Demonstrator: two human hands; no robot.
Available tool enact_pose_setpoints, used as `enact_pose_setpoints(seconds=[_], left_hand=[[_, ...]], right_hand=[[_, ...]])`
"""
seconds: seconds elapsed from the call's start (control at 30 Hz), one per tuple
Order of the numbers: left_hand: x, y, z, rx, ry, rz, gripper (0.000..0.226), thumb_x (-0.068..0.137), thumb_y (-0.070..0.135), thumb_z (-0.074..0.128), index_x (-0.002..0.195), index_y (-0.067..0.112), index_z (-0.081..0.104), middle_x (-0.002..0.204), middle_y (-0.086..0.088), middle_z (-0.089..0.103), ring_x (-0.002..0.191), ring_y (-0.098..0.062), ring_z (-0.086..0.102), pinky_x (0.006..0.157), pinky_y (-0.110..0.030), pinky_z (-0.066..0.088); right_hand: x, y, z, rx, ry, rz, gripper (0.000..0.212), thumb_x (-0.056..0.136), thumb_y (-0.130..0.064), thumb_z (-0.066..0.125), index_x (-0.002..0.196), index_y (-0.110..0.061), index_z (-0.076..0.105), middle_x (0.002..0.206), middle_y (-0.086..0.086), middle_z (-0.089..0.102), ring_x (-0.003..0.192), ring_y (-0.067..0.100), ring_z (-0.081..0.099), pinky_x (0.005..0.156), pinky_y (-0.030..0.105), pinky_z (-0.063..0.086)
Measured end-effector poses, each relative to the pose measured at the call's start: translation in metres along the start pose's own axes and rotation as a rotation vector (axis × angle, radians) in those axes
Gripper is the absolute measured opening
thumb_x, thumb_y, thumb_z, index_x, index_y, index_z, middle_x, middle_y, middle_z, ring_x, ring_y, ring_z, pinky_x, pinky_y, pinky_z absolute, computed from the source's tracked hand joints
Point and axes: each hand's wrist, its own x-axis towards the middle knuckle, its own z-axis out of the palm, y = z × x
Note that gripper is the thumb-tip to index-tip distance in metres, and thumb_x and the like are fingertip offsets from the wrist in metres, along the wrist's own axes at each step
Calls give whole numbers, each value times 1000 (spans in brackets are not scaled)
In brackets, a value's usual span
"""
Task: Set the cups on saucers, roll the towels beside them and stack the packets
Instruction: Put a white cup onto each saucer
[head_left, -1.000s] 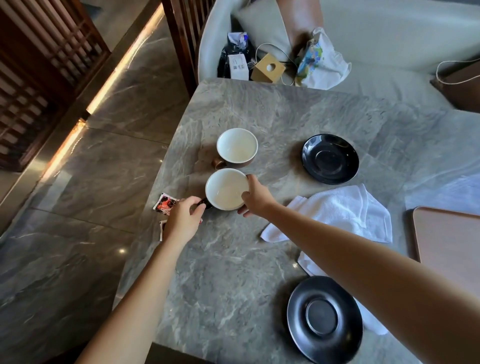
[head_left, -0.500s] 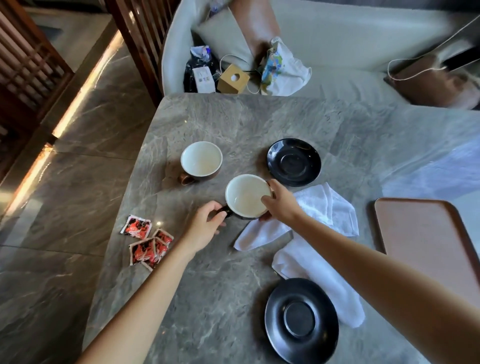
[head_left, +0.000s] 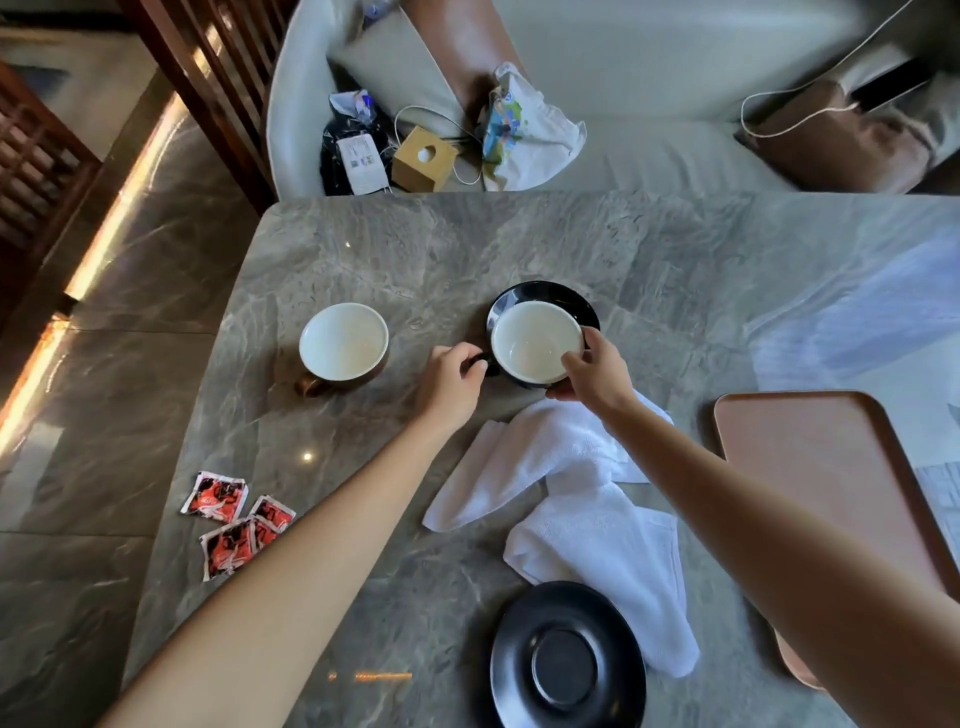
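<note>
A dark cup with a white inside (head_left: 535, 347) sits over the far black saucer (head_left: 550, 296); whether it rests on it I cannot tell. My left hand (head_left: 451, 382) pinches its handle and my right hand (head_left: 597, 371) grips its near rim. A brown cup (head_left: 343, 347) stands on the table to the left. A second black saucer (head_left: 567, 657) lies near the front edge. Two white towels (head_left: 582, 499) lie crumpled between the saucers. Several red packets (head_left: 234, 522) lie loose at the front left.
The grey marble table (head_left: 467, 249) has its left edge beside a glossy floor. A brown tray (head_left: 831, 478) lies at the right. Behind the table a pale sofa holds a tissue box (head_left: 423, 158), bags and a cushion.
Both hands carried the dark cup rightward and away from me, from the bare table over the towel's edge to the far saucer. The brown cup stayed put.
</note>
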Motion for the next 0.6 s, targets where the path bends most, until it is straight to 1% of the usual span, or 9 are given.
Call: enact_pose_setpoints(seconds=[0.07,0.17,0.27,0.33,0.37,0.43,0.5,0.6], left_hand=[[7,3,5,15,-5,-1,21,91,16,54,107,7,63,115,-17,47,96,-33,59,91,-40,49],[17,7,9,64,3,10,22,90,17,55,108,7,64,119,-16,46,101,-30,56,96,-32,44],[23,10,11,103,-24,16,24,90,17,56,110,7,64,121,-17,46,106,-28,54,98,-29,41],[27,11,11,121,-30,13,26,91,18,55,112,7,64,122,-17,47,107,-29,54,98,-29,41],[28,12,12,125,-34,3,26,91,19,55,113,8,64,123,-17,46,107,-28,54,97,-28,40],[32,13,13,128,-41,-22,27,92,22,53,115,10,63,125,-15,46,108,-27,54,95,-27,39],[36,15,13,117,-47,-34,28,92,21,53,116,10,62,126,-16,46,110,-27,53,96,-27,38],[42,18,13,95,-72,-35,29,93,19,51,117,7,61,125,-17,51,112,-27,52,94,-27,38]], right_hand=[[5,2,-2,10,12,14,34,85,-4,40,117,-6,52,110,19,59,63,31,69,56,36,61],[10,4,-4,30,28,24,35,85,-4,39,118,-6,52,111,19,58,63,32,69,58,37,60],[14,6,-6,42,35,37,36,86,-5,40,120,-7,52,113,18,57,73,36,68,64,44,61],[16,9,-7,45,38,44,37,87,-5,40,122,-6,51,115,20,57,81,38,68,64,43,60],[18,9,-6,46,42,46,37,87,-5,40,122,-6,51,115,20,57,81,37,68,62,41,60],[19,10,-5,42,57,40,36,87,-5,38,120,-8,52,112,19,58,72,32,69,59,37,60],[21,10,-3,30,78,26,35,86,-5,37,118,-10,52,110,18,60,63,29,68,59,37,60],[24,10,0,21,96,22,35,86,-6,36,116,-12,52,109,18,60,62,29,68,56,34,60]])
